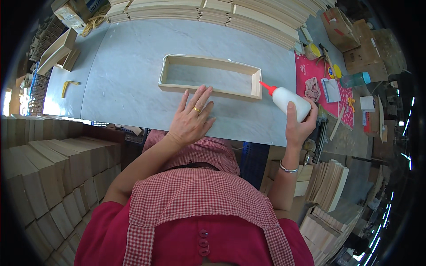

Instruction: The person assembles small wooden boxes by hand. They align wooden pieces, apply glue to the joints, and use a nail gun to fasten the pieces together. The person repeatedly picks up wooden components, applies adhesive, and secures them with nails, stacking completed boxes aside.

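Note:
A long rectangular wooden frame (235,66) lies on the pale grey tabletop in front of me. White glue shows along its top edge at the far side, the left end and the right end. My left hand (191,117) rests with fingers spread at the frame's near side, fingertips touching that wall. In my right hand (301,122) is a white squeeze bottle (287,101) with a red pointed nozzle. The bottle is tilted, and its tip is at the top edge of the frame's right end.
Stacked thin wooden strips (213,13) line the table's far edge. At the left stand wooden frame pieces (57,53) and a yellow-handled tool (67,88). On the right, a pink cloth (306,68) bears a rag, a white tray and a jar. Wooden blocks (53,173) are piled lower left.

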